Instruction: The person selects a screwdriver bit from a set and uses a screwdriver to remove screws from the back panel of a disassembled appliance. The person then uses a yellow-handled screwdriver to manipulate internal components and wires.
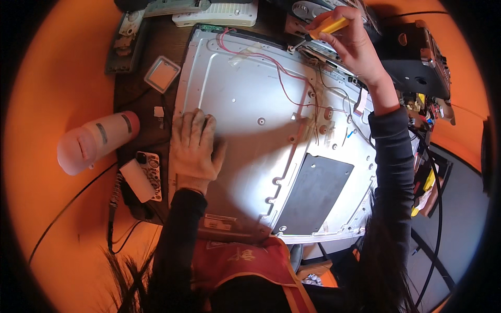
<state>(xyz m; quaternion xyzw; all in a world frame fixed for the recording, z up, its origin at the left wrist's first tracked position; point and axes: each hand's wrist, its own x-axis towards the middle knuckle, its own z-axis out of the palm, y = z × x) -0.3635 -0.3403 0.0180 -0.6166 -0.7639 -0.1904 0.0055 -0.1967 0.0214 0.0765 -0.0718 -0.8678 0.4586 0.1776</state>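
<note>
A large flat metal panel (pixel 245 146), silver with red and black wires (pixel 279 68) across it, lies on the dark table. My left hand (pixel 195 148) rests flat on the panel's left part, fingers stretched out. Up at the far right edge, my right hand (pixel 355 49) is closed round the yellow handle of a screwdriver (pixel 331 27). The screwdriver's shaft slants down to the left, and its tip is at the panel's far edge; whether it sits in a screw is too small to tell. A dark rectangular plate (pixel 314 194) is fixed on the panel's near right part.
At the left stand a pale bottle with a pink end (pixel 99 141), a phone (pixel 151 172) with a white block (pixel 136 180) on it, and a small clear-rimmed box (pixel 162 74). A white device (pixel 215 14) lies behind the panel. A black speaker-like box (pixel 415 60) is at the far right.
</note>
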